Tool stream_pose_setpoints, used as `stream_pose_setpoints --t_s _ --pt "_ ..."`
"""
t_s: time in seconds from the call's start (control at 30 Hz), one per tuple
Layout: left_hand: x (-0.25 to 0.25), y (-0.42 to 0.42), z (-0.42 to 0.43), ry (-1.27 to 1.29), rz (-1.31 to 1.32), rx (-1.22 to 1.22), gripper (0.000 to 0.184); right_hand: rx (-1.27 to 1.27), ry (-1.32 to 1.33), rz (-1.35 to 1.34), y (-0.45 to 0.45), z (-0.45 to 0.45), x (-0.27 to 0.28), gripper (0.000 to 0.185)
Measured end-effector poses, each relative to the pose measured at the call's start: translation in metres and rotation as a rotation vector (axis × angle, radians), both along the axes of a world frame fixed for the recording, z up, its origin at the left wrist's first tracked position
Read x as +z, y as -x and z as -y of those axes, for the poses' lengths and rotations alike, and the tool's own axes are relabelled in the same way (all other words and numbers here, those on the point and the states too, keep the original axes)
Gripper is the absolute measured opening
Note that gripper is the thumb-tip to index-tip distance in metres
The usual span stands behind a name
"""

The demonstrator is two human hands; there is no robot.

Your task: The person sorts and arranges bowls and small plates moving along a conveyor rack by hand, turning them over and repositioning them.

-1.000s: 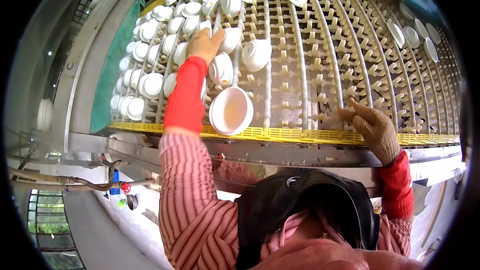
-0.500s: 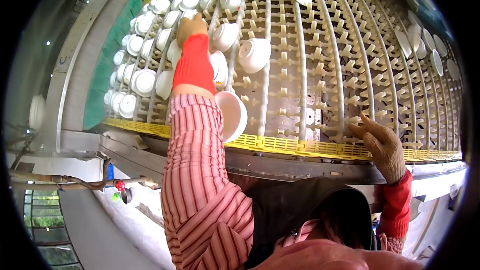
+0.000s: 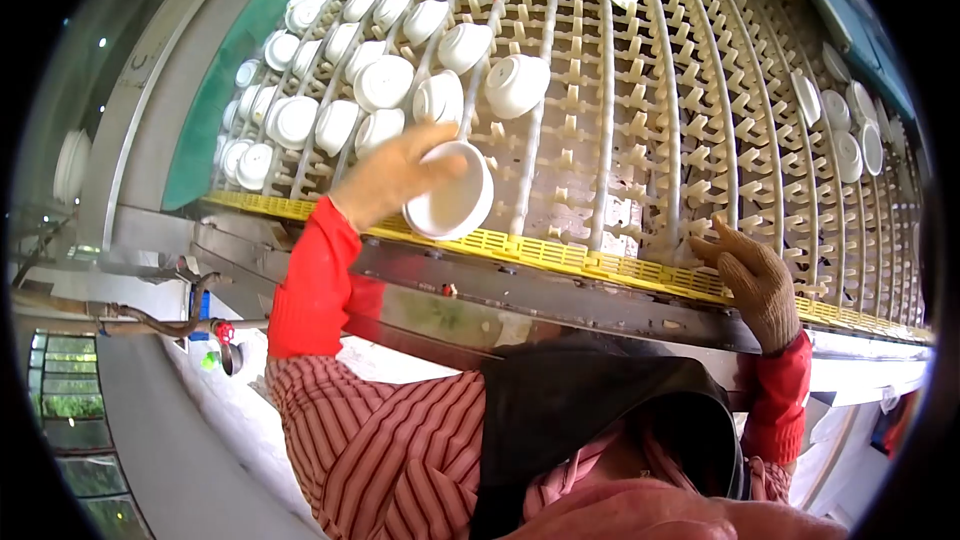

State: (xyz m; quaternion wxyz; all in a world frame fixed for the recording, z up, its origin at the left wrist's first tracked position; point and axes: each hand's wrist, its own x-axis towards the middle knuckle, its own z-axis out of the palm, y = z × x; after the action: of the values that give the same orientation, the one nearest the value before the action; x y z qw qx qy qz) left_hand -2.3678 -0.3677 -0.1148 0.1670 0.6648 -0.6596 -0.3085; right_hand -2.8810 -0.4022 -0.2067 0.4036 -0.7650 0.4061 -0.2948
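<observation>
My left hand [image 3: 400,177], in a tan knit glove, is at the left side of a white bowl [image 3: 447,210] at the belt's near edge. The bowl lies tilted, its opening towards me. Fingers reach over its upper rim and across the opening, closed on the rim and a little blurred. My right hand [image 3: 757,283], also gloved, rests at the yellow edge strip [image 3: 640,273] with its fingers apart and nothing in them. Just behind the left hand lie more white bowls, among them an overturned bowl [image 3: 383,83] and a tilted bowl [image 3: 517,86].
Rows of pale pegs and bars [image 3: 606,130] form the rack belt. Many white bowls crowd its left side near a green curtain [image 3: 215,110]. White dishes [image 3: 848,155] stand at the right. A metal frame rail [image 3: 470,290] runs along the front; a pipe with a red valve [image 3: 224,331] is lower left.
My left hand has drawn back from the far bowls to the near tilted bowl. The view has shifted slightly. My right hand stays by the yellow strip.
</observation>
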Motion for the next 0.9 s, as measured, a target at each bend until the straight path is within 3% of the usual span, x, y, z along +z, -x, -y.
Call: stream_pose_setpoints --t_s 0.07,0.1,0.17,0.2,0.27,0.37,0.47,0.57,0.6,0.67,0.73,0.83,0.9 --pt "-0.019 0.032 -0.024 0.12 -0.047 0.193 0.061 0.011 -0.109 0.056 0.003 0.003 0.0 0.043" --pt "-0.012 0.039 -0.024 0.04 0.006 0.258 0.052 0.005 -0.25 0.119 0.003 0.003 0.004 0.046" --pt "-0.009 0.039 -0.015 0.007 0.062 0.34 0.035 0.113 -0.079 0.09 0.012 0.009 -0.004 0.047" --pt "-0.007 0.044 -0.015 0.054 -0.033 0.376 0.035 0.118 -0.131 0.14 0.015 0.008 -0.007 0.047" --pt "0.003 0.054 -0.016 0.126 0.199 0.505 0.03 0.107 -0.218 0.201 0.02 0.008 -0.01 0.048" --pt "0.007 0.071 -0.016 0.32 0.149 0.494 0.024 0.098 -0.263 0.221 0.027 0.012 -0.013 0.051" --pt "-0.039 0.067 0.001 0.473 -0.325 0.361 0.022 0.113 -0.305 0.228 0.027 0.011 -0.007 0.052" --pt "-0.032 0.143 -0.006 0.483 -0.204 0.241 0.023 0.103 -0.34 0.225 0.028 0.012 -0.01 0.053" --pt "-0.039 0.156 0.003 0.557 -0.087 0.183 0.024 0.094 -0.246 0.176 0.027 0.012 -0.006 0.053" --pt "-0.049 0.181 0.012 0.52 -0.191 0.108 0.019 0.064 -0.061 0.085 0.023 0.006 0.001 0.053" --pt "-0.051 0.202 0.009 0.69 0.074 0.097 0.017 0.039 0.278 0.07 0.014 0.012 -0.008 0.068" --pt "-0.025 0.204 0.014 0.789 -0.126 0.188 0.019 0.111 0.649 -0.173 -0.014 -0.001 0.04 0.094" --pt "-0.013 0.185 0.02 0.811 0.018 0.247 0.021 0.249 0.707 -0.146 -0.04 0.004 0.054 0.099"
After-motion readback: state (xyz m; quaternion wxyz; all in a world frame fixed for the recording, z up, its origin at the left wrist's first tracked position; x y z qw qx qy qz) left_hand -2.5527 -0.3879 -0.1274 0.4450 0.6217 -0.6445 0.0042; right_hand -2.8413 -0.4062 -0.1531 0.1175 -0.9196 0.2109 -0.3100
